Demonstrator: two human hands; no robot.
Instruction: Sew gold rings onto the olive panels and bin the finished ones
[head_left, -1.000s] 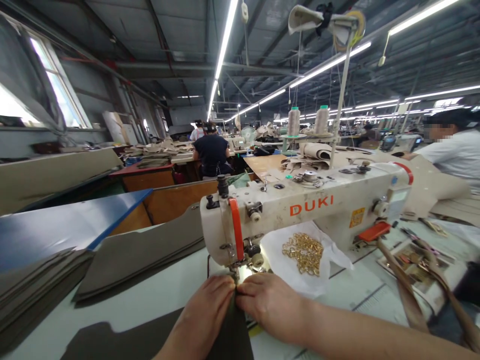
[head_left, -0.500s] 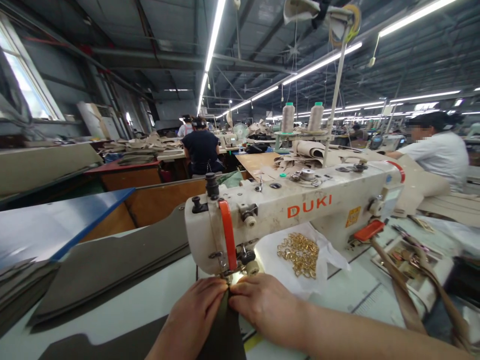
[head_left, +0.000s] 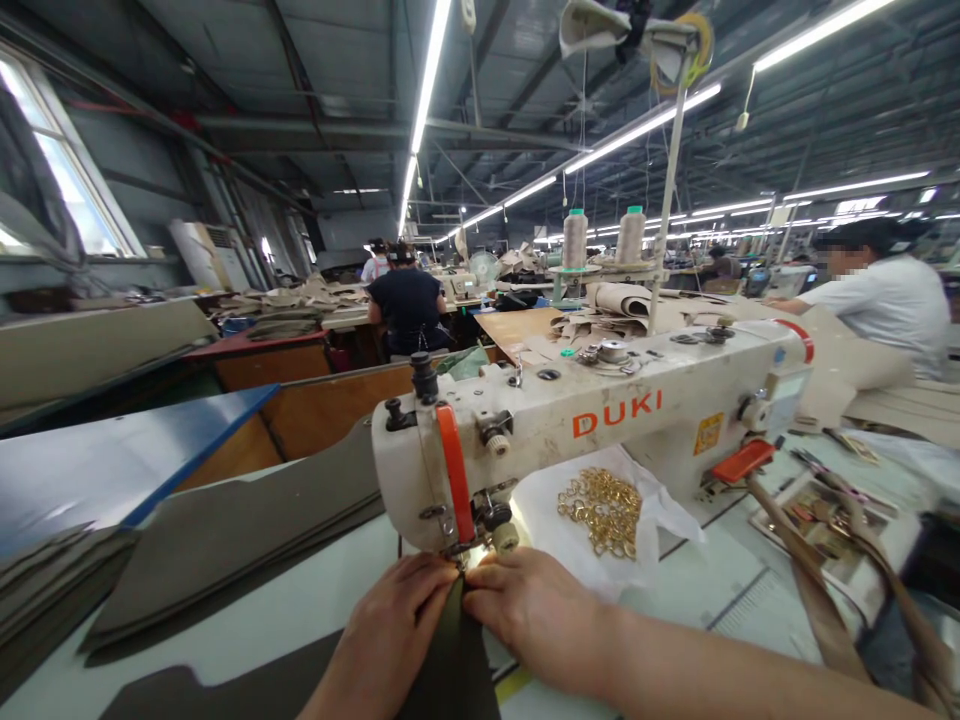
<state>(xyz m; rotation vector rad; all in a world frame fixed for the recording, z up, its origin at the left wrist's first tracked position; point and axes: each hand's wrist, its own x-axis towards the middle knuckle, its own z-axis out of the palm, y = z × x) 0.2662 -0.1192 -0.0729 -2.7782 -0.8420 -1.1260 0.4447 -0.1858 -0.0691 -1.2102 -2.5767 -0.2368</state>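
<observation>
A white sewing machine (head_left: 600,400) marked DUKI stands across the middle of the bench. Dark grey-green material (head_left: 450,650) runs from its needle area toward the camera. My left hand (head_left: 390,620) grips the material's left side close to the presser foot, thumb and fingers together. Just right of the needle, my right hand (head_left: 532,610) pinches the same material, its fingertips partly hidden. The two hands nearly touch at the tips. Beyond my right hand, a pile of gold-coloured rings (head_left: 600,510) lies on a white sheet (head_left: 652,500) under the machine arm.
Stacked dark panels (head_left: 240,530) lie at the left. A tray of small parts (head_left: 870,590) and brown straps (head_left: 802,590) are at the right. Two thread cones (head_left: 575,240) stand behind the machine. One person (head_left: 409,300) sits ahead, another (head_left: 892,300) at the right.
The camera view has shifted slightly, moving most of the scene a little to the right. Both hands keep their hold beside the needle.
</observation>
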